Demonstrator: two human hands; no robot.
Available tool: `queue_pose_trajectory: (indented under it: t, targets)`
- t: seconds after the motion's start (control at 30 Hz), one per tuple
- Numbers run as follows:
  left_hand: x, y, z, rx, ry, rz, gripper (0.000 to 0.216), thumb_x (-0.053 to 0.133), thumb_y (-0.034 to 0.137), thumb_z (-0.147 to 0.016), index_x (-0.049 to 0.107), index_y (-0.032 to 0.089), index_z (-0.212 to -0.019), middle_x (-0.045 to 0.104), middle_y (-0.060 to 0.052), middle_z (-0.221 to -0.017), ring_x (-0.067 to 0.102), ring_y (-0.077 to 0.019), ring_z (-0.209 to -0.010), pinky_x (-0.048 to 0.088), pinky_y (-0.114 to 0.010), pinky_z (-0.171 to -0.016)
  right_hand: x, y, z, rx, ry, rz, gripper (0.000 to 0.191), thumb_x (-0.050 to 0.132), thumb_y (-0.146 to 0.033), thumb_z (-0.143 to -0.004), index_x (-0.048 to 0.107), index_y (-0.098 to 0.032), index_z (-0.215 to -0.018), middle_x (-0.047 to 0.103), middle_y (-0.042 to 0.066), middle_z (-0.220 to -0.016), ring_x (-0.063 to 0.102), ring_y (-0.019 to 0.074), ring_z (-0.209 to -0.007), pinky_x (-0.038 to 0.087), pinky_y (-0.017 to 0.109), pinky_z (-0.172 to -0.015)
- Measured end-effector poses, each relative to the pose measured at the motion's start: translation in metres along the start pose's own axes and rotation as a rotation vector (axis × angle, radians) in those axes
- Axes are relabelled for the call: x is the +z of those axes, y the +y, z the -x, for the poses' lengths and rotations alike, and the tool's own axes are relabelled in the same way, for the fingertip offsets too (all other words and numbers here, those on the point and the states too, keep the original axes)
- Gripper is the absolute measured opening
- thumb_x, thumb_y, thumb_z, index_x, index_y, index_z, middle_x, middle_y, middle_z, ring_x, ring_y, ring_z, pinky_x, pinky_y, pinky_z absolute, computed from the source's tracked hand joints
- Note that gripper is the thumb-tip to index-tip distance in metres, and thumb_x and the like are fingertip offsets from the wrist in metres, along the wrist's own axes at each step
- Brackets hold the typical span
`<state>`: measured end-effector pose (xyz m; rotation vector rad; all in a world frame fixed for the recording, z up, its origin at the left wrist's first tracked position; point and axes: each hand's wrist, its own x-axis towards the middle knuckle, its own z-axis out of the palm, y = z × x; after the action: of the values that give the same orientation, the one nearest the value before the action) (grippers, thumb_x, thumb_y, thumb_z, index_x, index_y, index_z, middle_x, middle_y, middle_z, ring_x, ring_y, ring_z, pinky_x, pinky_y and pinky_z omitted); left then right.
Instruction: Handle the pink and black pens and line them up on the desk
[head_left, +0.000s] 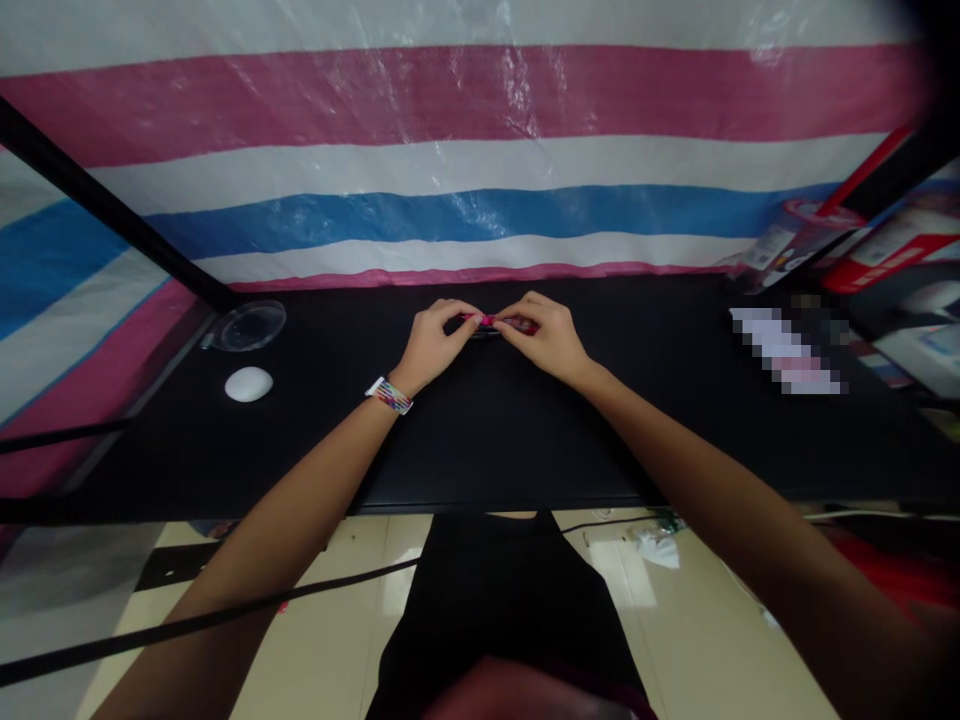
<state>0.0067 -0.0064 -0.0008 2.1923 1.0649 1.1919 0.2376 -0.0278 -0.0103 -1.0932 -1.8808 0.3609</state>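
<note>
Both hands meet over the far middle of the black table point(480, 430). My left hand point(433, 340), with a colourful band on its wrist, pinches the left end of a small pink and red object point(491, 321). My right hand point(546, 335) pinches the right end of the same object. The object is thin and lies just above the table top; I cannot make out what it is. Fingers of both hands are curled closed around it.
A clear round dish point(251, 325) and a white oval object point(248, 384) lie at the table's far left. Red and white boxes point(885, 250) stand at the far right. A striped plastic sheet point(480, 150) forms the back wall. A black cable point(225, 615) crosses the floor below.
</note>
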Motion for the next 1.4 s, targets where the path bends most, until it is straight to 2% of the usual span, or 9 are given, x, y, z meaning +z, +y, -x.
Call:
queue_pose_trajectory:
  t: [0.23,0.37,0.6,0.83,1.0,1.07,1.13,1.23,1.4]
  targets:
    - [0.000,-0.008,-0.003,-0.046,0.117,0.141,0.015,0.071,0.036,-0.104,0.080,0.025,-0.106,0.084,-0.007,-0.112,0.077,-0.0236,-0.108,0.060,-0.041,-0.104,0.000,0.005,-0.007,0.327,0.080,-0.483,0.027,0.081,-0.051,-0.090,0.080,-0.024,-0.093,0.070,0.002,-0.073,0.061,0.0172,-0.060,0.056,0.037,-0.061]
    - [-0.001,-0.016,-0.006,-0.041,0.156,0.178,0.015,0.073,0.038,-0.103,0.079,0.024,-0.106,0.083,-0.006,-0.111,0.077,-0.0226,-0.107,0.060,-0.038,-0.100,-0.002,0.007,-0.009,0.434,0.100,-0.720,0.035,0.090,-0.052,-0.078,0.081,-0.023,-0.096,0.073,0.002,-0.080,0.062,0.0145,-0.059,0.059,0.034,-0.057]
    - [-0.002,-0.016,-0.007,-0.038,0.161,0.158,0.019,0.067,0.032,-0.105,0.071,0.023,-0.089,0.073,-0.001,-0.084,0.066,-0.0169,-0.080,0.052,-0.032,-0.080,0.000,0.007,-0.009,0.440,0.106,-0.795,0.037,0.095,-0.047,-0.075,0.083,-0.022,-0.099,0.076,0.003,-0.081,0.068,0.0163,-0.064,0.066,0.038,-0.067]
    - [-0.001,-0.020,-0.006,-0.073,0.150,0.098,0.049,0.057,0.044,-0.112,0.065,0.022,-0.069,0.063,-0.001,-0.066,0.061,-0.0155,-0.066,0.048,-0.032,-0.070,0.003,0.008,-0.009,0.431,0.092,-0.788,0.034,0.093,-0.043,-0.076,0.083,-0.022,-0.101,0.076,0.003,-0.081,0.071,0.0180,-0.067,0.065,0.040,-0.072]
    - [-0.001,-0.021,-0.007,-0.061,0.165,0.209,0.014,0.076,0.038,-0.100,0.078,0.024,-0.102,0.079,-0.004,-0.094,0.071,-0.0174,-0.086,0.056,-0.031,-0.081,0.002,0.014,-0.010,0.449,0.134,-0.850,0.030,0.094,-0.039,-0.075,0.083,-0.022,-0.097,0.077,0.003,-0.081,0.071,0.0176,-0.066,0.066,0.041,-0.072]
    - [-0.001,-0.021,-0.008,-0.050,0.170,0.227,0.018,0.081,0.035,-0.096,0.079,0.025,-0.110,0.082,-0.005,-0.109,0.074,-0.0190,-0.095,0.058,-0.032,-0.087,0.001,0.016,-0.010,0.455,0.149,-0.862,0.029,0.094,-0.038,-0.075,0.083,-0.022,-0.096,0.076,0.003,-0.080,0.070,0.0173,-0.066,0.065,0.040,-0.072]
    - [-0.002,-0.020,-0.008,-0.078,0.154,0.199,0.018,0.076,0.040,-0.100,0.081,0.023,-0.096,0.083,-0.005,-0.096,0.074,-0.0185,-0.086,0.059,-0.033,-0.084,0.001,0.017,-0.010,0.459,0.156,-0.869,0.028,0.094,-0.037,-0.075,0.083,-0.023,-0.096,0.076,0.003,-0.080,0.069,0.0172,-0.067,0.065,0.040,-0.072]
    - [-0.003,-0.019,-0.009,-0.151,0.133,0.184,0.048,0.061,0.050,-0.109,0.078,0.021,-0.075,0.073,-0.003,-0.066,0.069,-0.0159,-0.066,0.057,-0.033,-0.076,0.000,0.017,-0.010,0.463,0.161,-0.888,0.027,0.094,-0.037,-0.075,0.083,-0.023,-0.095,0.075,0.003,-0.079,0.069,0.0171,-0.067,0.065,0.040,-0.071]
    - [-0.004,-0.018,-0.009,-0.093,0.158,0.260,0.023,0.083,0.042,-0.094,0.081,0.024,-0.107,0.080,-0.003,-0.086,0.074,-0.0172,-0.081,0.058,-0.032,-0.081,0.000,0.017,-0.011,0.483,0.173,-0.895,0.025,0.093,-0.036,-0.075,0.083,-0.023,-0.094,0.075,0.002,-0.079,0.068,0.0173,-0.068,0.066,0.041,-0.074]
